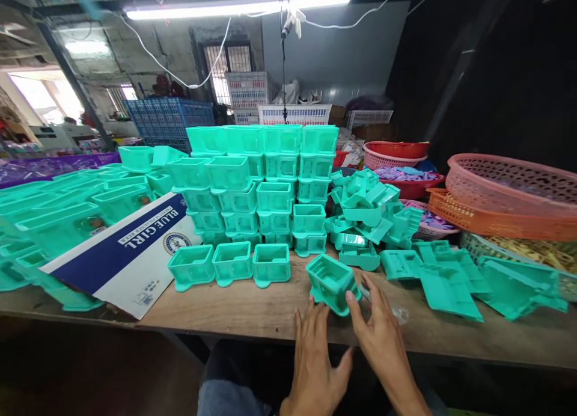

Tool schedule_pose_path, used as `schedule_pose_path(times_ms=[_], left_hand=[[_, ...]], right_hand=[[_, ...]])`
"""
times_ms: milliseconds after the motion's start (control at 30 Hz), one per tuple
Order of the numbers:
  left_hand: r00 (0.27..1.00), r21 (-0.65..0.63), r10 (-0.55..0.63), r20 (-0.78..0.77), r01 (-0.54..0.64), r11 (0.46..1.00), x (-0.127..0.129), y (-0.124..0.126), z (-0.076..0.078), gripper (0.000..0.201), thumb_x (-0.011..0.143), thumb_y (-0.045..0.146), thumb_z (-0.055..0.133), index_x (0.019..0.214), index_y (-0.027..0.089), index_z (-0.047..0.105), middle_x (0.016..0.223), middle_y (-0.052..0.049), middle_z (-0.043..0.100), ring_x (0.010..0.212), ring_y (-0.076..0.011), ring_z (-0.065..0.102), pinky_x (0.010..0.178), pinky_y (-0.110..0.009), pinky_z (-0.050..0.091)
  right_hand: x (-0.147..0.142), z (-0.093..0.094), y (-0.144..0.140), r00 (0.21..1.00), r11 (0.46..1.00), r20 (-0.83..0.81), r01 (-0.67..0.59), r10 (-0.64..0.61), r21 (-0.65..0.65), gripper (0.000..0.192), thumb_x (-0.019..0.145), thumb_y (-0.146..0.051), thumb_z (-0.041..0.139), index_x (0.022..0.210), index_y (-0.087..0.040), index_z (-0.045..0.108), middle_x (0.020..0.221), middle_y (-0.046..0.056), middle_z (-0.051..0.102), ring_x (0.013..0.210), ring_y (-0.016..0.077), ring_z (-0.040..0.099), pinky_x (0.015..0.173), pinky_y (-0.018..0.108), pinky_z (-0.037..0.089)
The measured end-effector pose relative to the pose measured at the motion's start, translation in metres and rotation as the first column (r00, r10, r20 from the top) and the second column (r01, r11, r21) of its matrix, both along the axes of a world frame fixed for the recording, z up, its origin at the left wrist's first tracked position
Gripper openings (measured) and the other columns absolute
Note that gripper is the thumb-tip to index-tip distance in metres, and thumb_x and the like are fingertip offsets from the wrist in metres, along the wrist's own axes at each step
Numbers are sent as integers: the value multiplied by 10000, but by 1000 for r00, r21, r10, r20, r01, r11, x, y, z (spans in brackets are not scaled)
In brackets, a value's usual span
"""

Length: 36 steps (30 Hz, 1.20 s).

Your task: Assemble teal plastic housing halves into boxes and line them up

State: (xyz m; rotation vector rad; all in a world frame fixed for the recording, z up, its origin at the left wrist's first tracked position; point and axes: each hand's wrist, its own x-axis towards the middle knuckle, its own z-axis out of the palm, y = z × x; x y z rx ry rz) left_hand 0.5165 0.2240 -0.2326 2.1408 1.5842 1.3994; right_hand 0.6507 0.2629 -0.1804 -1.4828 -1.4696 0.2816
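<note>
A turquoise plastic box (332,281), open at the top, sits tilted near the table's front edge, a little askew to the others. My left hand (315,356) is just in front of it, fingers stretched out and their tips at its lower near edge. At the box's right end is my right hand (378,332), its fingers apart and one fingertip against the wall. Neither hand is closed round the box. Beside my right hand lies a small clear plastic piece (399,314), partly hidden. Three similar boxes (232,264) stand in a row to the left.
Behind rise stacked turquoise boxes (261,157). Loose turquoise parts (374,205) and flat panels (451,284) lie on the right. A Blue Girl carton flap (135,247) leans at left before more boxes. Pink and orange baskets (505,217) stand at far right on the wooden table (216,308).
</note>
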Motion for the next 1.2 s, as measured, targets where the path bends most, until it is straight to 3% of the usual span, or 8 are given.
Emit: schedule_pose_path(times_ms=[100, 200, 333, 467, 633, 800, 1000, 1200], left_hand=[[1000, 73, -21, -10, 22, 997, -5, -1, 8, 554, 901, 138, 599, 1432, 233, 472, 1392, -181, 641, 1331, -369, 625, 1073, -631, 564], [994, 185, 23, -111, -2, 983, -12, 21, 30, 517, 965, 112, 520, 1469, 216, 481, 1506, -193, 565, 1445, -360, 525, 1102, -608, 544], [934, 185, -8, -357, 79, 980, -19, 71, 47, 380, 946, 45, 515, 1241, 222, 675, 1297, -113, 721, 1427, -349, 544, 1198, -676, 417], [898, 113, 51, -437, -1, 994, -30, 109, 47, 355, 869, -24, 517, 988, 231, 735, 1013, -75, 769, 1236, -322, 658, 1119, -597, 504], [901, 155, 134, -413, -76, 985, -33, 133, 47, 276, 889, 37, 535, 996, 206, 726, 1031, -106, 745, 1119, -344, 662, 994, -592, 564], [904, 244, 189, -384, -98, 965, -24, 134, 39, 359, 889, 112, 601, 1237, 175, 662, 1258, -140, 691, 1301, -362, 595, 1156, -658, 455], [943, 344, 165, -288, -59, 937, -19, 110, 28, 359, 926, 118, 528, 1259, 213, 622, 1371, -137, 640, 1400, -369, 526, 1174, -707, 437], [986, 291, 50, -159, -1, 957, -12, 99, 29, 382, 932, 91, 516, 1277, 210, 632, 1370, -142, 645, 1401, -374, 529, 1104, -662, 529]], right_hand=[[5, -26, 9, 999, 999, 38, 21, -22, 27, 672, 991, -629, 468, 1488, -180, 523, 1493, 209, 601, 1369, 373, 587, 1074, 598, 528], [5, -40, 23, 998, 997, 39, -60, 59, 37, 627, 1011, -549, 464, 1533, -203, 494, 1523, 179, 592, 1403, 338, 574, 1110, 562, 527], [2, -41, 38, 978, 978, 27, -207, 206, 39, 596, 1005, -430, 470, 1572, -247, 468, 1427, 127, 685, 1312, 278, 663, 1061, 470, 584], [21, -32, 57, 989, 990, 136, -79, 63, 119, 458, 993, -397, 460, 1357, -226, 680, 1252, 133, 769, 1156, 290, 741, 969, 461, 628], [66, 5, 100, 968, 979, 217, 88, -128, 183, 459, 973, -345, 431, 1314, -195, 700, 1281, 177, 712, 1156, 327, 700, 965, 527, 606], [76, 54, 147, 938, 994, 342, 22, -57, 105, 433, 920, -185, 480, 1277, -237, 720, 1503, 148, 596, 1031, 300, 720, 872, 473, 602], [84, 101, 177, 956, 999, 292, -23, 34, -41, 94, 907, -236, 661, 834, -198, 706, 1034, 79, 747, 882, 218, 684, 865, 426, 546], [115, 141, 161, 987, 983, -28, -160, 157, -96, 439, 768, -612, 766, 665, -193, 686, 638, 10, 650, 676, 202, 606, 677, 339, 478]])
